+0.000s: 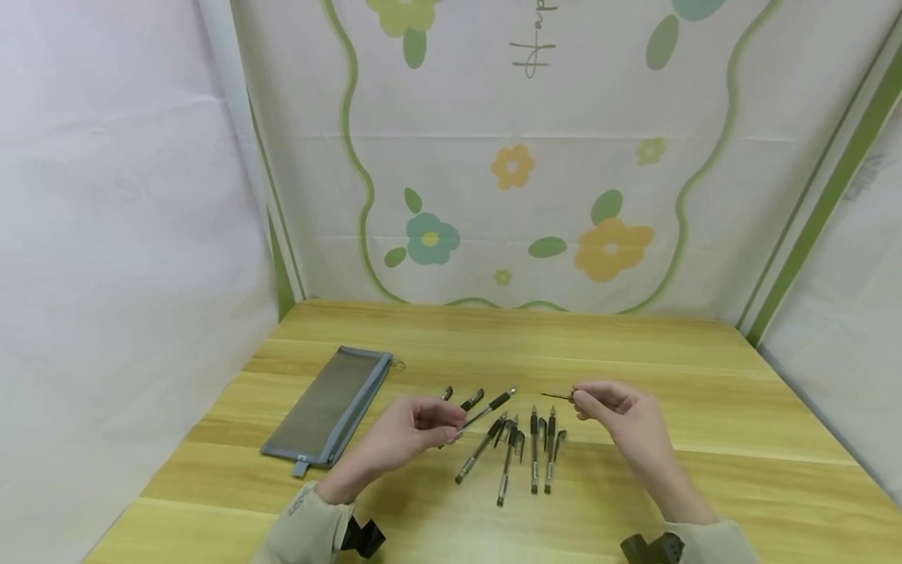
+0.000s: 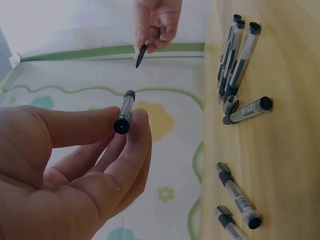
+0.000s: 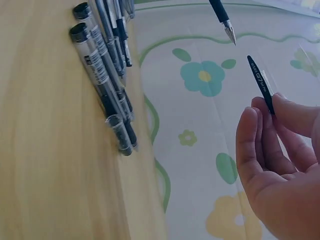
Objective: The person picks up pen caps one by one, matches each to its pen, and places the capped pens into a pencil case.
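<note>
My left hand (image 1: 407, 432) pinches an uncapped gel pen (image 1: 499, 401) near its rear end, tip slanting up and away to the right. In the left wrist view the black end plug of that pen (image 2: 121, 125) faces the camera between thumb and fingers. Across from it, my right hand (image 1: 623, 411) pinches a black pen cap (image 3: 261, 84) with a clip, between thumb and fingertips. A gap separates the bare metal tip from the cap. Below the hands lie several clear-barrelled pens (image 1: 535, 458) without caps, with loose caps (image 1: 560, 442) beside them.
A grey mesh zip pouch (image 1: 320, 407) lies flat on the left of the wooden table (image 1: 705, 470). Partly behind my left hand are more pens (image 1: 472, 400). A white flowered cloth (image 1: 465, 117) hangs at the table's back edge, with white cloth at both sides.
</note>
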### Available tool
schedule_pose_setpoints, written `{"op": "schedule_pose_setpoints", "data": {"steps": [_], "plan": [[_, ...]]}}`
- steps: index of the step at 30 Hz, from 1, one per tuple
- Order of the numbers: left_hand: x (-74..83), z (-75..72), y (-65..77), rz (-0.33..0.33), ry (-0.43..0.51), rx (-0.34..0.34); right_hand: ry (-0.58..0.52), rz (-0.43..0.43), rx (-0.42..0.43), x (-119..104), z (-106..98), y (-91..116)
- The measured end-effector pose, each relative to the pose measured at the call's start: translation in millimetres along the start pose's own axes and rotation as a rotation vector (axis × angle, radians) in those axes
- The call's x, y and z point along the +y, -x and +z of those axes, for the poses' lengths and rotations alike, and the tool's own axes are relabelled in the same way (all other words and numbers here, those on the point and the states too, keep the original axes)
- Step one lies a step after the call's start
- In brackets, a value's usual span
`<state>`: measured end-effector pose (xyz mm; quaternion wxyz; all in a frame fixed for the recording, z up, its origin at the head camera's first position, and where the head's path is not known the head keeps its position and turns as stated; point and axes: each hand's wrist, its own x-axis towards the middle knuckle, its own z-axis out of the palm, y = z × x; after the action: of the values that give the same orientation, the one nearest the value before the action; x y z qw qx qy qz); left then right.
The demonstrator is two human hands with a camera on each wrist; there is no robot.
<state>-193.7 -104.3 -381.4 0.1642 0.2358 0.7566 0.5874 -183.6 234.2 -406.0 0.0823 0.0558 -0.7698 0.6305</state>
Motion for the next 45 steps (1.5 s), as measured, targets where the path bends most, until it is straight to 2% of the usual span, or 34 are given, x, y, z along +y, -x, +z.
{"op": "schedule_pose_setpoints", "data": {"steps": [5,21,28,33,36,41,45], "plan": [[6.5,4.2,-7.5,0.024,-0.029,-0.06,-0.004,0.007,0.007,-3,-1,0],[10.5,5.6,-15.7,0.04,-0.082,-0.135,-0.047,0.015,-0.006,-3,4,1],[11.2,7.2,-19.1,0.027,-0.105,-0.126,-0.05,0.029,-0.04,-3,6,1],[12.7,11.8,-21.5,0.021,-0.085,-0.061,-0.07,0.024,-0.08,-2,6,1],[11.4,16.4,-22.7,0.043,-0.011,0.036,-0.118,0.029,-0.111,-2,6,2],[4.2,25.1,-23.8,0.113,0.115,0.216,-0.258,0.077,-0.153,-3,7,3],[-1.3,28.1,-23.6,0.14,0.204,0.271,-0.321,0.1,-0.168,-5,9,4]]}}
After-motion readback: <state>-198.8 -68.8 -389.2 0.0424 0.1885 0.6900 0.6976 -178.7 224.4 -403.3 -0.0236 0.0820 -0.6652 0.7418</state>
